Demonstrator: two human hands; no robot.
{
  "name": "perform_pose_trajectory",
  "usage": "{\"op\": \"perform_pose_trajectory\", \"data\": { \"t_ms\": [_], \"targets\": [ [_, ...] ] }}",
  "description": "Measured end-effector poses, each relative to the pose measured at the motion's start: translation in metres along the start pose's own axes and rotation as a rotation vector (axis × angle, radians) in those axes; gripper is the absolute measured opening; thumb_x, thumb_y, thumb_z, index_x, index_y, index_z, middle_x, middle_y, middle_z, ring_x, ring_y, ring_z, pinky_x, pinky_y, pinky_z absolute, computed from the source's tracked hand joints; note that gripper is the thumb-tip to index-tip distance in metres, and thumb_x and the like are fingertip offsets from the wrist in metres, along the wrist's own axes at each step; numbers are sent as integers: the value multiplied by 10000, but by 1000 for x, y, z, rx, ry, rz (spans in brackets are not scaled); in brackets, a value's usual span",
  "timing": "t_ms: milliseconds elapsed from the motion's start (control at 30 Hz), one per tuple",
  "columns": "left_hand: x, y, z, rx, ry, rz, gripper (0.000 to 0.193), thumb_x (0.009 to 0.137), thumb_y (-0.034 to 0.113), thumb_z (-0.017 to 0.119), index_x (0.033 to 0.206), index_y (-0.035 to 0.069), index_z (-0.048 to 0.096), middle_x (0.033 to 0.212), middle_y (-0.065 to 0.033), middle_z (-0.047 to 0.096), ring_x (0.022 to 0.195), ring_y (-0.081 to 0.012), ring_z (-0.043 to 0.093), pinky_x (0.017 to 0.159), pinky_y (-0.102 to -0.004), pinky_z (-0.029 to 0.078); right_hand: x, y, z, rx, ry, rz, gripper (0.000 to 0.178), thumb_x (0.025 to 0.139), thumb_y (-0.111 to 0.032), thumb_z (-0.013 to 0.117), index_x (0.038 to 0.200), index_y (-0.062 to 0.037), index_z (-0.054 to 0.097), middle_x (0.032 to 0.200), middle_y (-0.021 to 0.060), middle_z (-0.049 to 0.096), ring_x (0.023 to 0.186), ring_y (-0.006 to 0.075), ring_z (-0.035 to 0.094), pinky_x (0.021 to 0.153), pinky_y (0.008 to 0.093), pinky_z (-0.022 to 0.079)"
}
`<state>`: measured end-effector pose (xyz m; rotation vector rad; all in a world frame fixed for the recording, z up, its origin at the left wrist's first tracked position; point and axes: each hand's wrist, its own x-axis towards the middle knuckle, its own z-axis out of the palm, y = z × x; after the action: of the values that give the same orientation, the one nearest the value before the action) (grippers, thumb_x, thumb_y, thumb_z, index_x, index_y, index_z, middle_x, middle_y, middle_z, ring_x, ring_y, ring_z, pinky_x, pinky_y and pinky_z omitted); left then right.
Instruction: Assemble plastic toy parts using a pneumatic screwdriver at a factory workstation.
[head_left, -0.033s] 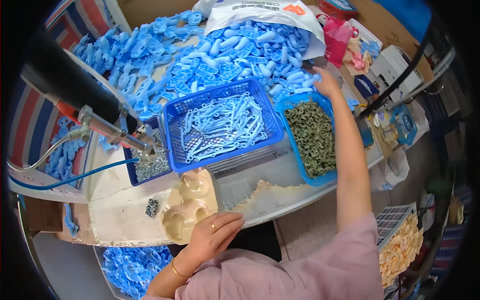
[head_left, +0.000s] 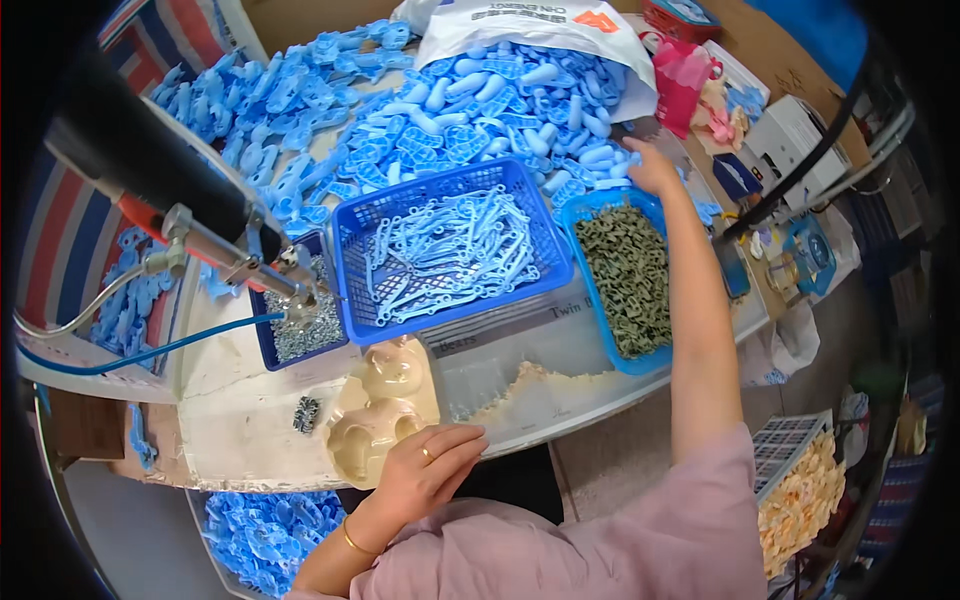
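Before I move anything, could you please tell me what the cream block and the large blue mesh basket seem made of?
Cream block: glossy, probably cast resin or hard plastic, given its bright highlights.
Large blue mesh basket: likely moulded plastic, slightly shiny, judging by its regular perforations.

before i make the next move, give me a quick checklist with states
1. Left hand away from tool: ok, at the cream block.
2. Block's hollows bare: ok, nothing seen in them.
3. Blue part in the right hand's grip: cannot tell, too little shows.
4. Basket upright: ok, links inside.
5. Bench free of loose bits: not ok, dark cluster left of the block.
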<state>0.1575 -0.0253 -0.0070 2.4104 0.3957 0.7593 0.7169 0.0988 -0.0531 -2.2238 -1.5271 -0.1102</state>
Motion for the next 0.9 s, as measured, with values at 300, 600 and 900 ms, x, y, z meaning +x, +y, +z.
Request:
{"op": "perform_pose_trajectory", "data": {
  "t_ms": [300,600,900],
  "targets": [
    [-13,-20,-9,9,67,-43,286,764,18,737,1044,51,693,1072,-73,688,872,-249,677,688,-339,541,16,-54,-19,515,-627,183,431,891,-344,698,1131,11,661,1015,90,711,951,197,644,827,349,514],
    [-5,-16,-15,-26,46,-51,300,743,-18,728,1033,54,703,1081,-81,700,883,-239,671,718,-336,535,27,-107,5,116,-184,-202,328,868,-267,691,1113,-48,685,1062,116,709,934,245,671,815,384,520],
    [-9,-16,-19,-12,83,-57,289,749,-28,726,1030,35,700,1064,-97,698,870,-241,672,725,-341,550,37,-178,59,-63,-71,-147,240,856,-261,686,1008,-78,717,1105,135,633,951,331,651,813,426,522]
  ]
}}
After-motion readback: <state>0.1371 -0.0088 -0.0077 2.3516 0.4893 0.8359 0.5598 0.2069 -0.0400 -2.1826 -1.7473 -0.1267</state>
